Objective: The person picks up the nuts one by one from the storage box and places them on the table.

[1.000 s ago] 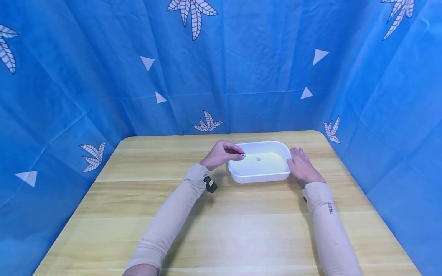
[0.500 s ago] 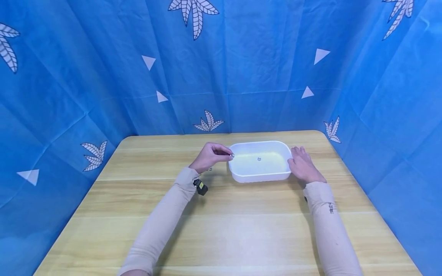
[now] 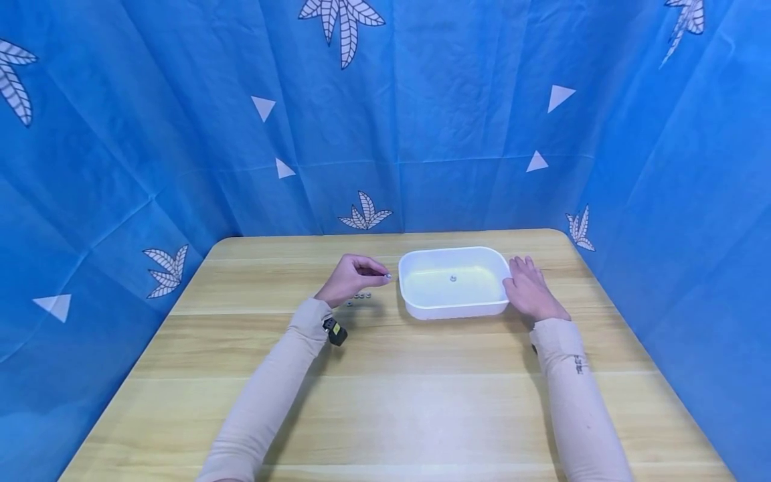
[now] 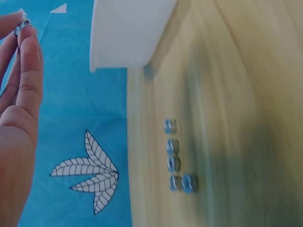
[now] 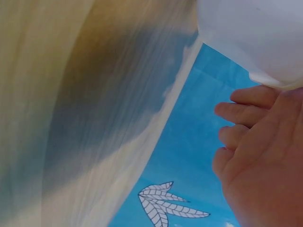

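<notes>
My left hand (image 3: 354, 278) pinches a small metal nut (image 4: 22, 27) between thumb and fingertips, just left of the white plastic basin (image 3: 421, 312). Beneath and beside that hand, several more nuts (image 4: 172, 163) stand on the wooden table, most of them in a row. One single nut (image 3: 453, 278) lies on the basin's floor. At the basin's right end, my right hand (image 3: 530, 291) grips the rim, its thumb over the edge and its other fingers outside. Its thumb is hidden in the right wrist view, where the fingers (image 5: 244, 113) show beside the basin wall.
The wooden table (image 3: 421, 402) reaches back to a blue curtain (image 3: 458, 134) printed with leaves and triangles, which also hangs along both sides. A small black camera (image 3: 334, 331) is strapped to the left wrist.
The left hand has moved left from over the basin to outside its left rim, still pinching the nut. Nuts on the table have come into view. The right hand stays at the rim.
</notes>
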{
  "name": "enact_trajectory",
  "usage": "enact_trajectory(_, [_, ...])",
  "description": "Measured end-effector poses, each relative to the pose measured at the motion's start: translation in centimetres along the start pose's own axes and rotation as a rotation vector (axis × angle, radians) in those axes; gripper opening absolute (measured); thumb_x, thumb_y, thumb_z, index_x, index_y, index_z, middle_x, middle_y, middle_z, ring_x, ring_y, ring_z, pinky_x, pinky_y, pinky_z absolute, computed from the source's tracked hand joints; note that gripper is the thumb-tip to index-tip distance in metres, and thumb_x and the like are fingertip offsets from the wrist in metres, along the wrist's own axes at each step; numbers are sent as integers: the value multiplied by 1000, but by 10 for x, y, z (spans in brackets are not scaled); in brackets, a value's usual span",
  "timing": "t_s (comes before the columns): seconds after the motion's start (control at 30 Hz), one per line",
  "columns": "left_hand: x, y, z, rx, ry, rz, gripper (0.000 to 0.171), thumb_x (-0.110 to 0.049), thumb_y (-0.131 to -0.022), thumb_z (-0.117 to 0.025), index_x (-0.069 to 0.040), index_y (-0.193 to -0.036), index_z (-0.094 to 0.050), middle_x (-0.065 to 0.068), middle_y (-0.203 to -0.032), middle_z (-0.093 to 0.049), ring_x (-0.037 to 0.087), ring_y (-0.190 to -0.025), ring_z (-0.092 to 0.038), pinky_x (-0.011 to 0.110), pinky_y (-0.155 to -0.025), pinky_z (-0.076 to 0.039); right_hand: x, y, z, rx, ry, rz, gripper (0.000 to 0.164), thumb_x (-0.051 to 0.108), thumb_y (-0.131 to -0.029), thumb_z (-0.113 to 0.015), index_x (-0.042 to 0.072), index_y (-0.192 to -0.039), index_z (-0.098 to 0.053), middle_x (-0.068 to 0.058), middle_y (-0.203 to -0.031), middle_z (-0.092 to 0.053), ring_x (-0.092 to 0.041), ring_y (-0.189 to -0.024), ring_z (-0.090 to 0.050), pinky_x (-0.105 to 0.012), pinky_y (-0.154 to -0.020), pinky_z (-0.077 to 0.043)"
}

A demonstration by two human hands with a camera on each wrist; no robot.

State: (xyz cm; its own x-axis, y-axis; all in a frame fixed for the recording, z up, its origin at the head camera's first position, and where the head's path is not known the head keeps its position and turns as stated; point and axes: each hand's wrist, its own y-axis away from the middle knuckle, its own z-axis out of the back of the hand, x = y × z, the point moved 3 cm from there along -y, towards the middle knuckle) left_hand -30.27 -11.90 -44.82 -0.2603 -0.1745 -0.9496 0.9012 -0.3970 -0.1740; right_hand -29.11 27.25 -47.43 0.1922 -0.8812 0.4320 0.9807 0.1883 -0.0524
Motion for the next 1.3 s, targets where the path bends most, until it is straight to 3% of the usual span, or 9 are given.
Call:
enact_trajectory(0.33, [10,8,15,-52,-101,35,24,-12,-86,-83,0,-106,-78,11,-104,-80,13,-87,-75,26,-79,-63,-1,-5,4,19,-17,-4,62,20,-105,-28,-17,-155,-23,-41,-164,-16,-59,-155,-4,-67,-128,-3])
enact_trajectory(0.63, [20,11,28,-57,-136,108,24,-12,-85,-83,-1,-105,-77,13,-105,-79,15,-86,-74,25,-79,-62,-6,-13,7,38,-20,-3,62,21,-106,-27,-17,-155,-22,-40,-164,-16,-58,-155,-5,-67,-128,-4])
enact_trajectory(0.83, [26,13,32,-48,-207,155,22,-10,-85,-82,-3,-105,-77,10,-101,-77,18,-87,-72,27,-80,-61,-9,-17,9,57,-29,-9,63,21,-106,-26,-17,-156,-20,-40,-164,-14,-58,-155,-3,-65,-128,-3])
enact_trajectory(1.3, [35,24,39,-15,-370,136,12,-6,-83,-83,-7,-94,-80,8,-97,-77,16,-86,-68,26,-80,-57,-2,-10,7,49,-39,-22,63,21,-106,-26,-16,-156,-20,-40,-165,-14,-57,-156,-2,-66,-128,-3])
